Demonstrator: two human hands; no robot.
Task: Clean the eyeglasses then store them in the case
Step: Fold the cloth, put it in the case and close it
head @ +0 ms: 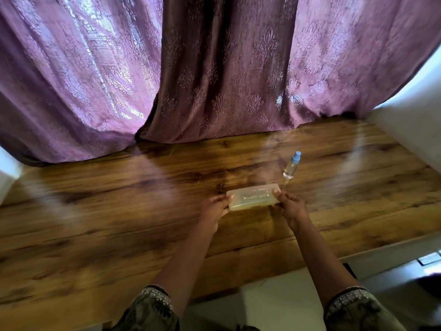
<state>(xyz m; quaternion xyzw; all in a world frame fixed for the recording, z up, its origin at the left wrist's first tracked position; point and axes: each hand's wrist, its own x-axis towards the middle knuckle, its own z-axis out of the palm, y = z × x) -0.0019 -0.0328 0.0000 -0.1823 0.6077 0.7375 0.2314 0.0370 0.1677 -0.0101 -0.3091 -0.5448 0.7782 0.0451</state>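
Note:
A pale translucent eyeglass case (253, 196) lies closed on the wooden table (119, 211), a little right of centre. My left hand (214, 210) grips its left end, thumb on the lid. My right hand (290, 206) grips its right end the same way. The eyeglasses themselves are not visible; the cloudy case hides whatever is inside. A small clear spray bottle (292, 165) with a light blue cap stands upright just behind the case, to the right.
Purple patterned curtains (214, 80) hang along the table's far edge. A white wall or ledge (410, 130) borders the table at the right. The table's near edge runs across the bottom, with white floor below it.

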